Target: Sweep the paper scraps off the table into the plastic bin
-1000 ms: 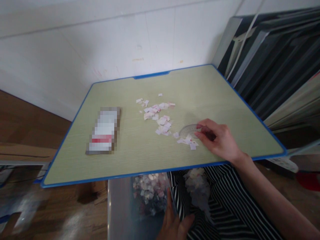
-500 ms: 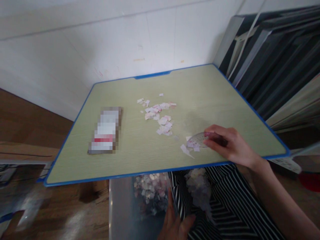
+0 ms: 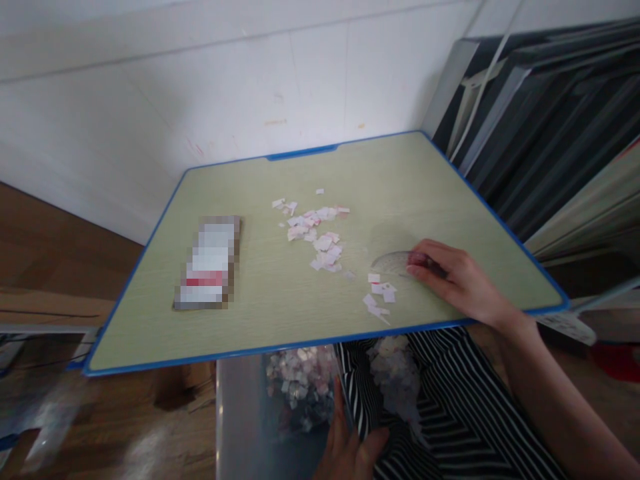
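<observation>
My right hand [image 3: 447,277] pinches one end of a clear half-round protractor [image 3: 390,262] above the right part of the table. Just in front of it, near the table's front edge, lie a few torn paper scraps [image 3: 383,290]. A larger cluster of white and pink scraps [image 3: 325,243] is spread over the middle. Below the table edge, my left hand [image 3: 350,447] grips the side wall of a clear plastic box [image 3: 240,413], its fingers partly hidden. Inside the box is a heap of paper bits [image 3: 303,377].
The small table [image 3: 265,307] has a blue rim and stands against a white wall. A blurred-out flat item [image 3: 207,263] lies on its left. More scraps [image 3: 395,373] rest on the striped cloth of my lap. Dark panels [image 3: 545,127] lean at the right.
My right hand has raised the protractor slightly away from the front scraps, which it partly covered before. These scraps now lie uncovered. The left hand stays at the box.
</observation>
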